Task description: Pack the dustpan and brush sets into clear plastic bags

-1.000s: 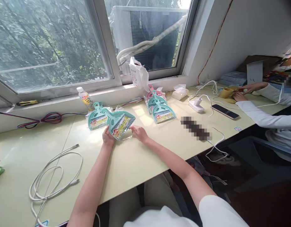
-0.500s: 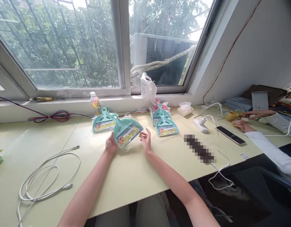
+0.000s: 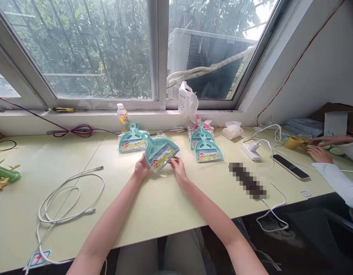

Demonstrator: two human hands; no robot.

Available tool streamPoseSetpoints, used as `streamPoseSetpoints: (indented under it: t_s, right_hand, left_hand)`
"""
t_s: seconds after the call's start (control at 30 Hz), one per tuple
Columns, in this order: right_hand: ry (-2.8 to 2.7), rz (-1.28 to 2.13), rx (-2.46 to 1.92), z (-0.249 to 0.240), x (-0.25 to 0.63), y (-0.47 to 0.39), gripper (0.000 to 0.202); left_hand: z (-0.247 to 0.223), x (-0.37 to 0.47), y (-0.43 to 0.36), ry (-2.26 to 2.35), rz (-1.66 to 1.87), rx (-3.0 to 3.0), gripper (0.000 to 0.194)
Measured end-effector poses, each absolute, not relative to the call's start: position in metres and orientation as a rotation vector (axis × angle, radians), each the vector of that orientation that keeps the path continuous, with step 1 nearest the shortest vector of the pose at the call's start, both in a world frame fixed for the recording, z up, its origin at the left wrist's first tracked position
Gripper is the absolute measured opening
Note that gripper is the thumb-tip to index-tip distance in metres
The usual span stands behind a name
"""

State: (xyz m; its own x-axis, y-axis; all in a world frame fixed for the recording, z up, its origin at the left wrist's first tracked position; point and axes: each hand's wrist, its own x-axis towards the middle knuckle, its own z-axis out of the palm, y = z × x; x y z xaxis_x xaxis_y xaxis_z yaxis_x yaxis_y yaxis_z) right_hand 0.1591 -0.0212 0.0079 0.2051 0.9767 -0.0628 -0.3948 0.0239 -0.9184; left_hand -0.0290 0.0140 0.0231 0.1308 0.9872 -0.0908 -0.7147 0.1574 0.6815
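Observation:
A teal dustpan set (image 3: 162, 152) in clear wrap, with a brush and a printed label, is held tilted above the table. My left hand (image 3: 142, 167) grips its left edge. The fingers of my right hand (image 3: 178, 168) are closed on its lower right corner. Behind it on the left lies another wrapped teal set (image 3: 132, 140). To the right, a teal set (image 3: 207, 149) lies in front of a second teal one (image 3: 201, 133) and a pink one (image 3: 198, 121), partly overlapped.
A bottle (image 3: 123, 117) and a white paper bag (image 3: 188, 101) stand at the back. A white cable (image 3: 72, 187) lies coiled at left. At right are a power strip (image 3: 251, 152), a phone (image 3: 290, 167) and another person's hands (image 3: 319, 152).
The view has shifted left, so the table's things appear further right. My right hand has come onto the held set's corner; its fingers were apart beside it before.

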Motion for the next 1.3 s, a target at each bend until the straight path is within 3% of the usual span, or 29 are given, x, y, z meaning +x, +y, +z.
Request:
streamPoseSetpoints:
  t_s: [0.23, 0.47, 0.67, 0.9, 1.03, 1.17, 1.3]
  right_hand:
    - [-0.861, 1.133, -0.944, 0.015, 0.17, -0.019, 0.05]
    - [-0.784, 1.238, -0.964, 0.023, 0.175, -0.021, 0.047]
    - [-0.781, 1.298, -0.893, 0.027, 0.191, -0.018, 0.038]
    - [-0.628, 1.244, -0.824, 0.028, 0.207, -0.012, 0.035]
    - [-0.59, 1.249, -0.826, 0.024, 0.209, -0.011, 0.036]
    - [-0.581, 1.256, -0.804, 0.021, 0.207, -0.01, 0.038]
    - [-0.596, 1.281, -0.784, 0.019, 0.204, -0.009, 0.041]
  left_hand:
    - [0.019, -0.031, 0.015, 0.601, 0.989, 0.731, 0.052]
    - [0.021, -0.034, 0.027, 0.793, 1.374, 0.544, 0.044]
    - [0.027, -0.092, 0.036, 0.87, 1.787, 0.238, 0.05]
    - [0.032, -0.081, 0.025, 0.954, 1.298, 0.525, 0.039]
    - [0.035, -0.074, 0.021, 0.793, 1.384, 0.544, 0.03]
    - [0.039, -0.081, 0.018, 0.661, 1.628, 0.522, 0.034]
    - [0.04, -0.066, 0.01, 0.678, 1.344, 0.47, 0.051]
